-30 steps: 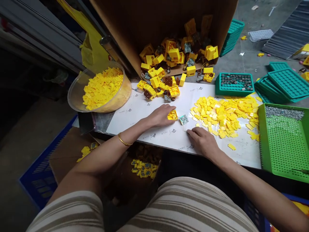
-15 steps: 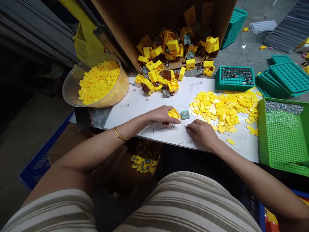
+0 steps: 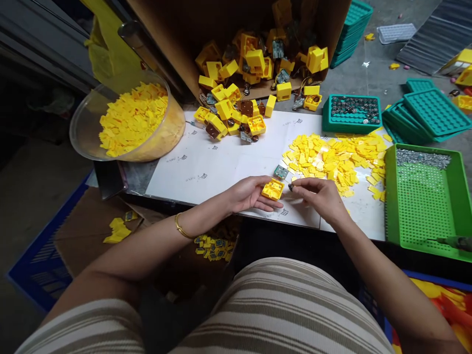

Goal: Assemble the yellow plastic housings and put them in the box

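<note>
My left hand (image 3: 254, 194) holds a small yellow plastic housing (image 3: 273, 190), its hollow side facing up, over the front of the white work surface (image 3: 228, 157). Just beyond the housing is a small green-grey circuit board (image 3: 280, 171). To the right, my right hand (image 3: 319, 194) pinches a small dark round part (image 3: 291, 187) between thumb and fingertips, close to the housing but apart from it. A thin wire seems to run near that part; its ends are too fine to follow.
Yellow flat pieces (image 3: 328, 162) lie heaped beyond my right hand. A green basket (image 3: 391, 196) with metal screws stands right, a teal tray (image 3: 350, 129) of round dark parts behind. Yellow housings (image 3: 224, 108) spill from a cardboard box (image 3: 165, 44); a clear tub (image 3: 173, 132) stands left.
My left hand has turned palm up, bringing the yellow housing into fuller view and nearer the front edge. My right hand has raised the dark round part towards the housing. The view has shifted slightly.
</note>
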Available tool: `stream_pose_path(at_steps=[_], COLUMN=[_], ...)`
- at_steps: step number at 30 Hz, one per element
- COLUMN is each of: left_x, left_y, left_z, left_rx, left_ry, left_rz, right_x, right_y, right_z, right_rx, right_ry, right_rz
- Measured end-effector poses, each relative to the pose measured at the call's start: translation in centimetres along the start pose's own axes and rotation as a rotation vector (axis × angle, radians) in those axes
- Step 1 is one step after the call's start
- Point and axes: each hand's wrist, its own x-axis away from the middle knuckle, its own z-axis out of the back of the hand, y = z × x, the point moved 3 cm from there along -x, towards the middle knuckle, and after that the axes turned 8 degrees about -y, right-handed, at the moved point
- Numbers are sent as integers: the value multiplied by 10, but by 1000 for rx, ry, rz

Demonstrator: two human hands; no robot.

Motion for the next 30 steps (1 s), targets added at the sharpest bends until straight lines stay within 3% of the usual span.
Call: stream_pose_path(at_steps=[7,14,21,30], left_x=[-8,-10,-14,-18], left_y=[-5,-9,-15,-20], left_z=[-21,-29,-34,-38], left_rx=[-61,-34,-31,-50], left_ry=[26,85,128,122], left_rz=[-133,-245,-213,-208], right_x=[11,10,8,10], right_y=[-15,-22,-28,-32], right_z=[-10,-4,1,3], right_rx=[412,612,818,907], right_ry=[21,-40,-190,-265], right_rz=[168,89,38,38])
